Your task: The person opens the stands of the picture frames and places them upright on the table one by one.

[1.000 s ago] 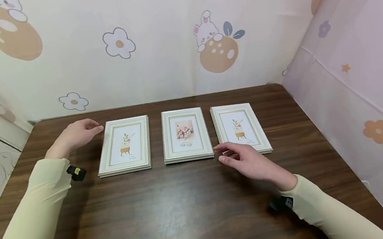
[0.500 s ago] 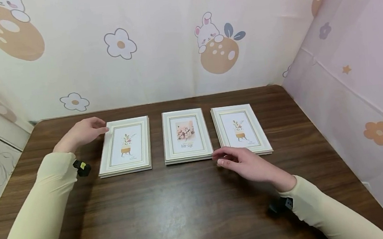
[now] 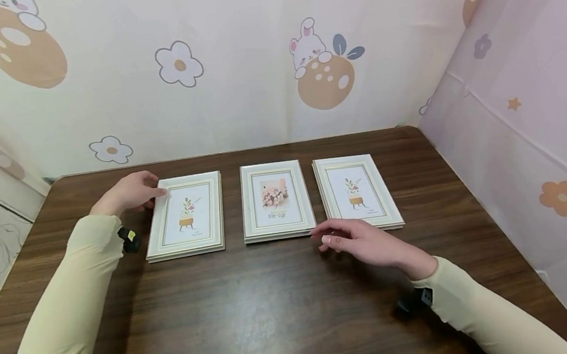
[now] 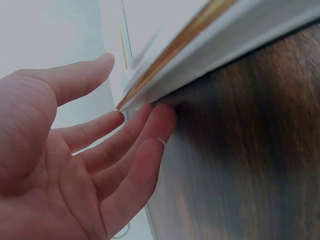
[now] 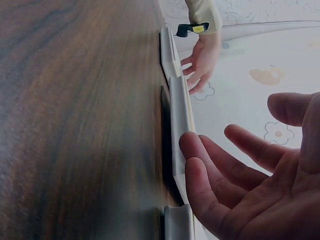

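Three white picture-frame stacks lie in a row: the left one (image 3: 184,216) and right one (image 3: 356,192) show a plant print, the middle one (image 3: 275,201) pink flowers. My left hand (image 3: 127,193) is at the left stack's upper left edge, thumb above it; in the left wrist view the fingers of this hand (image 4: 100,145) reach the frame's side (image 4: 200,60), loosely bent, thumb apart. Near the middle stack's lower right corner hovers my right hand (image 3: 368,241), fingers relaxed; the right wrist view shows this hand (image 5: 250,175) beside the frame edges (image 5: 179,125), holding nothing.
The frames lie on a dark brown wooden table (image 3: 226,321). Behind it hangs a pale curtain (image 3: 243,89) printed with flowers and rabbits, and a similar sheet (image 3: 519,146) borders the right side. A black device sits at each wrist.
My left hand has moved right, from beside the left stack to its edge. My right hand has shifted slightly left and down. The frames lie as before.
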`<move>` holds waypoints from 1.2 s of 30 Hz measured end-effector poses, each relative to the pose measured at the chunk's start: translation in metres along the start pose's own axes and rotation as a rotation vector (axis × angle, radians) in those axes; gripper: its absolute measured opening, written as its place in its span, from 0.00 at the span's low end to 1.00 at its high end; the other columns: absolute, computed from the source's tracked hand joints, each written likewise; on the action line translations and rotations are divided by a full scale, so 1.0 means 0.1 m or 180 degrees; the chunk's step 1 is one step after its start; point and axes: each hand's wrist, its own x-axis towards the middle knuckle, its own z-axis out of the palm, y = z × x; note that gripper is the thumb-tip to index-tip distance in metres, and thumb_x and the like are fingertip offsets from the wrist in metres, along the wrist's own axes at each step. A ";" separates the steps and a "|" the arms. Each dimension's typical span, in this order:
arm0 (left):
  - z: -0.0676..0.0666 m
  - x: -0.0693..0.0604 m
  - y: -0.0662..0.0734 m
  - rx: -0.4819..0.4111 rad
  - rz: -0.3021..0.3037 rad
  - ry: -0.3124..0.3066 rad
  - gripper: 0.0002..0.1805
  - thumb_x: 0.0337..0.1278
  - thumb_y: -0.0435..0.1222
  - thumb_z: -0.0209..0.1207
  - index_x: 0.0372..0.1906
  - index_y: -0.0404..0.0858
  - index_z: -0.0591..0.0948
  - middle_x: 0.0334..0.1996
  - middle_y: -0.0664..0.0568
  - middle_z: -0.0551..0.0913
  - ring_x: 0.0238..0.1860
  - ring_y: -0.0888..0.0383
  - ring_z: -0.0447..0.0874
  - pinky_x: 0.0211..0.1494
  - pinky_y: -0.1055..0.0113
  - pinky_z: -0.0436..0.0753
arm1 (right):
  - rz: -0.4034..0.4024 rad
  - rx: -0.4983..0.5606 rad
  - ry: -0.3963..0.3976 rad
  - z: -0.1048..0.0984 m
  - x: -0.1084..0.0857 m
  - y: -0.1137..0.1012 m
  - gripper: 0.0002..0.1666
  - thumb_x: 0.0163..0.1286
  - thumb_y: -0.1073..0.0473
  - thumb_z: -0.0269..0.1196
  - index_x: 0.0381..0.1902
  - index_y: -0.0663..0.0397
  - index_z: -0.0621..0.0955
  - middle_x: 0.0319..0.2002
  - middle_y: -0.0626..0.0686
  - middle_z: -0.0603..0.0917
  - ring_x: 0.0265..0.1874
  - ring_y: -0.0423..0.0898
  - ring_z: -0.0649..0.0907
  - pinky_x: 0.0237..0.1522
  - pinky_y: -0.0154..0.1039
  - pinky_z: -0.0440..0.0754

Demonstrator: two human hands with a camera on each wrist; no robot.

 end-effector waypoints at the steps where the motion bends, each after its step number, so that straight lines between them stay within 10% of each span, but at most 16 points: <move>1: 0.00 0.01 0.01 -0.0001 -0.0013 -0.0007 0.36 0.67 0.47 0.60 0.68 0.26 0.63 0.44 0.34 0.81 0.35 0.51 0.84 0.33 0.61 0.82 | 0.0000 -0.0010 0.0006 -0.01 0.00 0.00 0.21 0.80 0.50 0.52 0.62 0.54 0.77 0.48 0.54 0.86 0.46 0.53 0.84 0.46 0.54 0.81; 13: 0.01 0.05 0.06 0.0083 -0.0092 0.0070 0.35 0.61 0.43 0.66 0.64 0.27 0.67 0.29 0.44 0.82 0.27 0.53 0.79 0.31 0.61 0.79 | -0.0045 0.0042 0.0166 -0.12 0.04 0.00 0.20 0.80 0.54 0.53 0.61 0.58 0.77 0.50 0.59 0.84 0.50 0.54 0.84 0.49 0.57 0.80; 36: -0.01 0.04 0.08 -0.0426 -0.0313 0.0242 0.31 0.61 0.36 0.64 0.65 0.27 0.68 0.55 0.30 0.74 0.49 0.41 0.78 0.48 0.50 0.81 | -0.0110 0.0133 0.0356 -0.32 0.03 0.02 0.19 0.79 0.58 0.54 0.62 0.60 0.76 0.57 0.63 0.80 0.50 0.51 0.84 0.52 0.50 0.80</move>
